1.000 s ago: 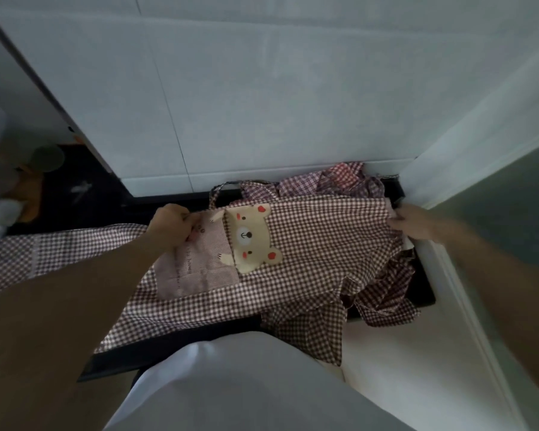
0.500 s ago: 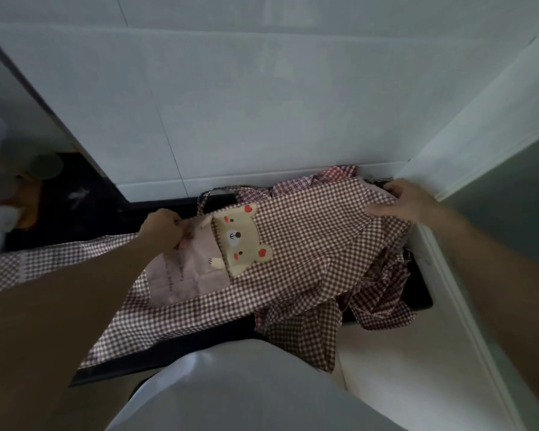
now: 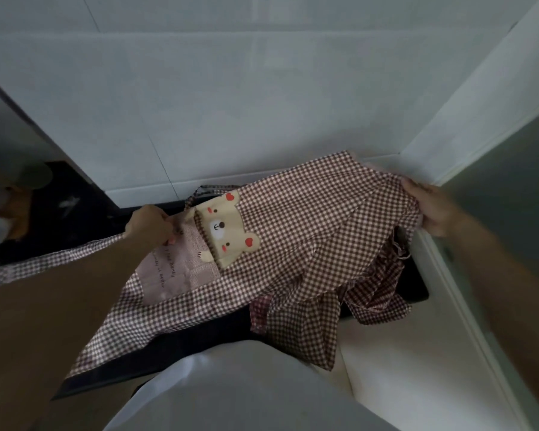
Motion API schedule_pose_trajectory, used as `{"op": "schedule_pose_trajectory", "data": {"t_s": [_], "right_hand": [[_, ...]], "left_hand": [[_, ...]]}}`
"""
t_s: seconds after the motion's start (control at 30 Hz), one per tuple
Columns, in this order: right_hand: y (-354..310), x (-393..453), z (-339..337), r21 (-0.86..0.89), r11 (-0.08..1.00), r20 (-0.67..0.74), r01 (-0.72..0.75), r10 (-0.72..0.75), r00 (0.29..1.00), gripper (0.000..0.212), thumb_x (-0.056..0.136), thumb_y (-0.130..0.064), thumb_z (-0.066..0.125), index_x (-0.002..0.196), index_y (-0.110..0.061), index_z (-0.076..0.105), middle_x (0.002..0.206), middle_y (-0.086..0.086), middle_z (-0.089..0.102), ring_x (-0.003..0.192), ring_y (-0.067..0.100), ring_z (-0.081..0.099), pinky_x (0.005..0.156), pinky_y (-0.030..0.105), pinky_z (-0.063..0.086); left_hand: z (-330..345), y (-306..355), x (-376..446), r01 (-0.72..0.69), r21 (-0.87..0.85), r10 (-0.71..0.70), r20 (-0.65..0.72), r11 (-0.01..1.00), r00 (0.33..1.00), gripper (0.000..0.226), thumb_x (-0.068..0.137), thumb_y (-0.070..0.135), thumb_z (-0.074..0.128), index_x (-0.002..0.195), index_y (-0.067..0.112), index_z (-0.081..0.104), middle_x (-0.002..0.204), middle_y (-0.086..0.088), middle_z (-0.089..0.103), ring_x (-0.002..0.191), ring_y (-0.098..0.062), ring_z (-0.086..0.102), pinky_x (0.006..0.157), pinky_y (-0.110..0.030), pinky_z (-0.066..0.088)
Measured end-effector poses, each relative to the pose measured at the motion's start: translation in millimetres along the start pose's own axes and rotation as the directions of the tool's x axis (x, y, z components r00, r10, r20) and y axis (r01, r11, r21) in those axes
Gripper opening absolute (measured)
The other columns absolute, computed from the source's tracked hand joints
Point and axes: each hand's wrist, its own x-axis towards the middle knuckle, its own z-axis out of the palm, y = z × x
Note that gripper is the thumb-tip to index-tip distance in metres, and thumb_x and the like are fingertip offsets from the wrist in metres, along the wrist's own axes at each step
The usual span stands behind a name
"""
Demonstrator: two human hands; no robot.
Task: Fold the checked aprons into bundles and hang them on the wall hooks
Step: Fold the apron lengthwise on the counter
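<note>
Checked apron (image 3: 293,244) covers the black counter (image 3: 112,373) wall to front edge. Tiled wall (image 3: 231,119) closes rear, white ledge (image 3: 417,353) right. Bare counter only far left.

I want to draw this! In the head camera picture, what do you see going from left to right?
Left hand pinching the apron's edge → pink pocket → bear patch → checked apron stretched out → right hand gripping the other edge.

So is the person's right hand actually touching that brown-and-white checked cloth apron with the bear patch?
Touching. The head view shows the right hand gripping the checked apron's bunched edge.
</note>
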Motion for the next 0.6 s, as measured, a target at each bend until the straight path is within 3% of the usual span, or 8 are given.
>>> {"op": "schedule_pose_trajectory", "data": {"t_s": [0.07,0.17,0.27,0.33,0.4,0.5,0.6], "right_hand": [[-2,0,-2,-0.023,1.000,-0.027,-0.010,0.010,1.000,0.116,0.021,-0.071,0.092,0.117,-0.012,0.069,0.108,0.000,0.075,0.092,0.010,0.072,0.067,0.021,0.057],[-8,-4,-9,-0.152,0.987,0.009,-0.057,0.059,0.998,0.114,0.016,-0.082,0.084,0.106,-0.014,0.068,0.100,-0.001,0.074,0.082,0.007,0.070,0.069,0.022,0.053],[-16,-13,-21,-0.315,0.943,0.108,-0.103,0.143,0.984,0.112,0.027,-0.083,0.083,0.115,-0.015,0.067,0.117,0.000,0.071,0.109,0.012,0.064,0.094,0.034,0.051],[-24,-20,-28,-0.462,0.872,0.144,-0.159,0.250,0.957,0.096,0.046,-0.078,0.082,0.119,-0.018,0.067,0.120,-0.001,0.070,0.116,0.014,0.060,0.101,0.038,0.048],[-31,-26,-35,-0.611,0.753,0.158,-0.244,0.418,0.895,0.061,0.074,-0.060,0.076,0.116,-0.017,0.067,0.116,0.004,0.071,0.112,0.023,0.064,0.094,0.043,0.052],[-39,-34,-38,-0.676,0.663,0.150,-0.320,0.550,0.821,0.029,0.089,-0.021,0.063,0.112,-0.003,0.066,0.103,0.019,0.074,0.090,0.032,0.072,0.071,0.041,0.061],[-41,-27,-36,-0.547,0.801,0.110,-0.243,0.357,0.928,0.015,0.098,0.000,0.052,0.109,0.002,0.062,0.090,0.014,0.076,0.073,0.019,0.074,0.062,0.030,0.062]], "left_hand": [[-1,3,3,-0.002,-0.003,0.002,-0.002,1.000,1.000,0.024,0.096,0.026,0.060,0.075,0.016,0.067,0.063,0.002,0.059,0.058,-0.013,0.051,0.061,-0.028,0.043],[-5,5,7,0.032,0.022,-0.032,0.018,0.999,0.999,0.023,0.091,0.020,0.060,0.077,0.007,0.072,0.075,-0.008,0.067,0.067,-0.023,0.058,0.064,-0.031,0.047],[-8,2,6,0.076,0.045,-0.077,0.021,0.996,0.997,0.021,0.088,0.017,0.060,0.075,0.006,0.073,0.078,-0.012,0.070,0.071,-0.028,0.060,0.069,-0.034,0.052],[-8,0,7,0.096,0.043,-0.097,0.025,0.994,0.995,0.023,0.087,0.017,0.060,0.071,0.006,0.072,0.073,-0.013,0.068,0.072,-0.029,0.062,0.076,-0.038,0.056],[-7,-1,7,0.117,0.035,-0.118,0.027,0.993,0.993,0.025,0.088,0.022,0.061,0.073,0.007,0.073,0.071,-0.013,0.068,0.077,-0.032,0.064,0.084,-0.045,0.056],[-9,1,5,0.131,0.059,-0.133,0.029,0.990,0.991,0.028,0.090,0.029,0.061,0.077,0.008,0.072,0.076,-0.013,0.069,0.080,-0.033,0.065,0.085,-0.047,0.055],[-7,0,4,0.137,0.050,-0.138,0.029,0.989,0.990,0.031,0.091,0.033,0.063,0.074,0.009,0.072,0.077,-0.012,0.069,0.080,-0.032,0.064,0.081,-0.043,0.056]]}}
